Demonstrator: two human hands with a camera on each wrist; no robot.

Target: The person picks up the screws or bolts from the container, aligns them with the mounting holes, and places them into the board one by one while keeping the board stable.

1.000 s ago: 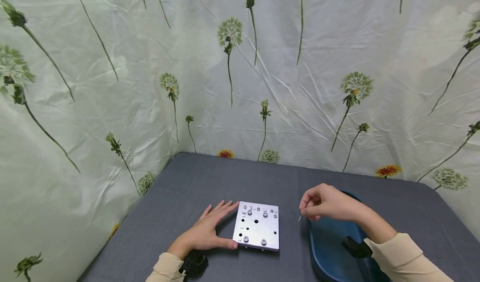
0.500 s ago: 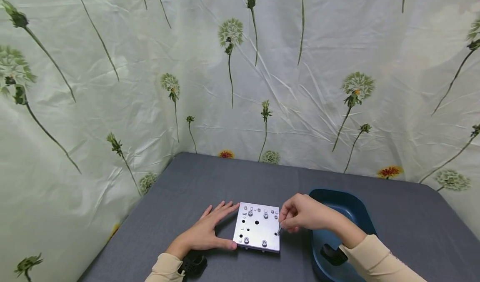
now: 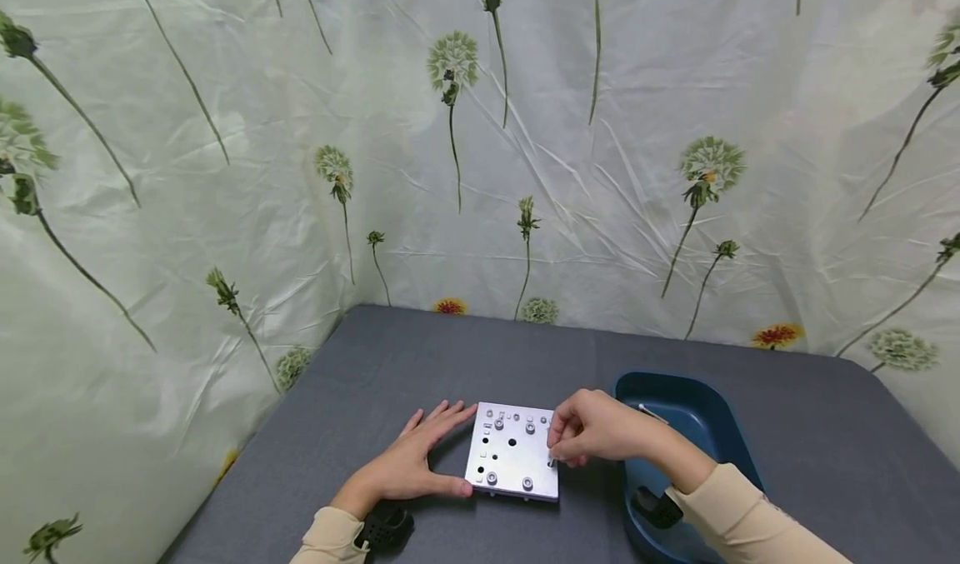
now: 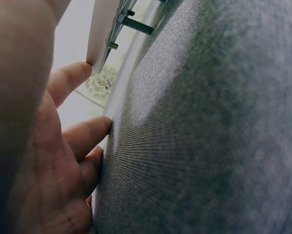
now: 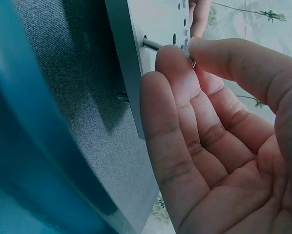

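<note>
A square silver metal plate (image 3: 517, 454) with holes and several screws lies on the grey table. My left hand (image 3: 408, 461) is spread at its left side, thumb touching the near corner and forefinger at the far one. Seen from the left wrist, screw ends (image 4: 137, 25) stick out below the plate. My right hand (image 3: 596, 426) pinches a screw (image 5: 152, 44) between thumb and fingertips at the plate's right edge. In the right wrist view the threaded tip meets a hole in the plate, while the fingers partly cover the screw's head.
A dark blue bin (image 3: 723, 431) stands just right of the plate, under my right forearm. Inside it a thin pale piece (image 3: 652, 414) shows. The grey table (image 3: 465, 356) runs back to a hanging flower-print cloth (image 3: 390, 131).
My right hand has moved left from the bin's edge to the plate, bringing the screw to the hole near the right edge. My left hand has stayed on the plate.
</note>
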